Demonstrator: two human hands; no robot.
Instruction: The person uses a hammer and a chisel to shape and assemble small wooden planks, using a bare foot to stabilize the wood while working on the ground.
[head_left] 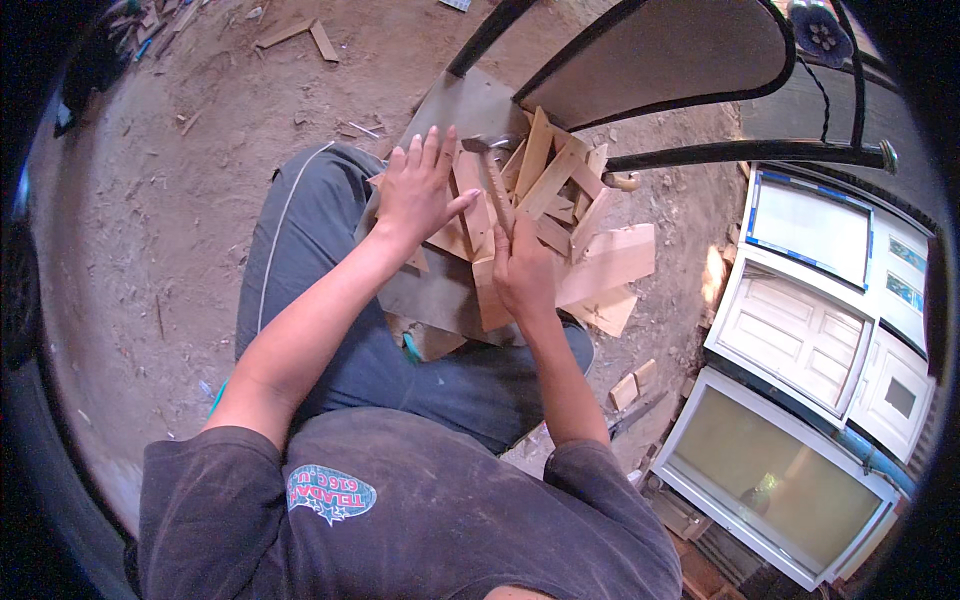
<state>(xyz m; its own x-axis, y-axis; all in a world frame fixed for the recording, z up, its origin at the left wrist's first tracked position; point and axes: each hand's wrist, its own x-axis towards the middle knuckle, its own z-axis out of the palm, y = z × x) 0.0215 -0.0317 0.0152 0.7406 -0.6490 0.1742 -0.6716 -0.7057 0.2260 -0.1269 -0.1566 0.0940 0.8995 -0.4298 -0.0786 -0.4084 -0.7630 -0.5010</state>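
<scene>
My right hand (525,268) is wrapped round the wooden handle of a hammer (496,188), whose metal head points away from me over the wood. Fingers stretched out and thumb apart, my left hand (412,195) is open just left of the hammer, beside an upright strip of wood (467,178). Whether its palm touches anything is hidden. Short pale wooden pieces (551,182) lie in a jumbled pile around and beyond my right hand. Under them a grey board (425,298) stretches between my bent legs.
A black metal frame with a large pale panel (655,55) stands beyond the pile. White framed doors or windows (780,465) lean at the right. Two small wood blocks (632,385) lie on the dirt floor (150,260); scraps of wood (300,38) are scattered at the far left.
</scene>
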